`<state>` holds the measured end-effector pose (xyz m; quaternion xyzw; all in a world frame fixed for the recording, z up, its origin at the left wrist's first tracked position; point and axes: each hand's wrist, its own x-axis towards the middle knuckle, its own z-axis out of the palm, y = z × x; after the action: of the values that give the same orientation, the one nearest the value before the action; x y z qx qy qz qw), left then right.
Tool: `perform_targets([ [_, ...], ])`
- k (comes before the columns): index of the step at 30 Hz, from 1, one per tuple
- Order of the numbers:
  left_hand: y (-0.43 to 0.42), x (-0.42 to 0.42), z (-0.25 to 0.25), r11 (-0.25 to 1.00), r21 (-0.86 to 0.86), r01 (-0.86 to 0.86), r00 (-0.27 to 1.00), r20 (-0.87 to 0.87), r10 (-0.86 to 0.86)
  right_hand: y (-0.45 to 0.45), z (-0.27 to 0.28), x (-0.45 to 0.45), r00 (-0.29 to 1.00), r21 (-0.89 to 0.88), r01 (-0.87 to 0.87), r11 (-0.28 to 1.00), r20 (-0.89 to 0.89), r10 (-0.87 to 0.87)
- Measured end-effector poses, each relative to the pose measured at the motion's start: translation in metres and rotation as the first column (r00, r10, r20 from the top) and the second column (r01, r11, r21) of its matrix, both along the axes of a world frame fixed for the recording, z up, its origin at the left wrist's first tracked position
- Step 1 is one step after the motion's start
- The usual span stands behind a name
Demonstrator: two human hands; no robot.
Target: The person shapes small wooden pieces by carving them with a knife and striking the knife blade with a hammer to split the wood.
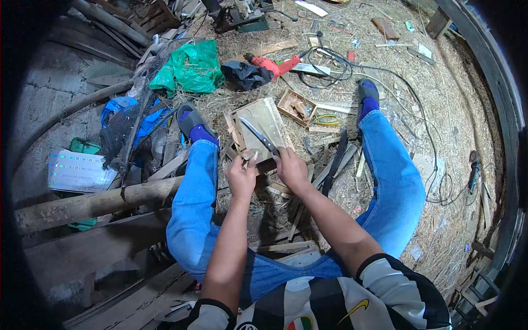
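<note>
Knife: The black-handled knife (254,130) is found over the pale wooden block (272,117), with its blade pointed forward and to the left. Whether the blade is touching the block cannot be told.
Right hand: In the right hand (291,169), the fingers are curled nearly closed, and the rear end of the handle is held by them. If force is to be applied, a fuller grip would be advisable.
Left hand: The left hand (242,175) is half closed, thumb and forefinger near each other; whether something small is pinched cannot be told. It is placed at the block's near edge and should be kept out of the blade's path.
Block: It should be checked for steadiness before any pressure is put on it. The thin wooden strips (234,132) at its left side are better kept away from the blade.
Left foot: The left sandal (190,118) is near the block, so any stroke should be directed away from it.
</note>
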<state>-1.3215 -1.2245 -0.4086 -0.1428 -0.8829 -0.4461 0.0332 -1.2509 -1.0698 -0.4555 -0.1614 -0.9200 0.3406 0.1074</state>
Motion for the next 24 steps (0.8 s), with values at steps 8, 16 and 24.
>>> perform_targets([
  [8, -0.008, -0.005, -0.033, 1.0, 0.028, 0.006, 0.999, 0.047, -0.007, 0.032, -0.024, 0.002, 0.867, -0.344, 0.394, 0.852, -0.168, -0.469],
  [16, 0.003, 0.003, 0.004, 1.0, 0.031, -0.004, 0.998, 0.066, 0.002, 0.022, -0.052, -0.001, 0.82, -0.331, 0.566, 0.755, 0.123, -0.56],
  [24, 0.003, 0.0, -0.004, 0.998, 0.06, -0.005, 1.0, 0.023, 0.003, 0.039, -0.051, 0.008, 0.923, -0.394, 0.382, 0.836, 0.118, -0.367],
])
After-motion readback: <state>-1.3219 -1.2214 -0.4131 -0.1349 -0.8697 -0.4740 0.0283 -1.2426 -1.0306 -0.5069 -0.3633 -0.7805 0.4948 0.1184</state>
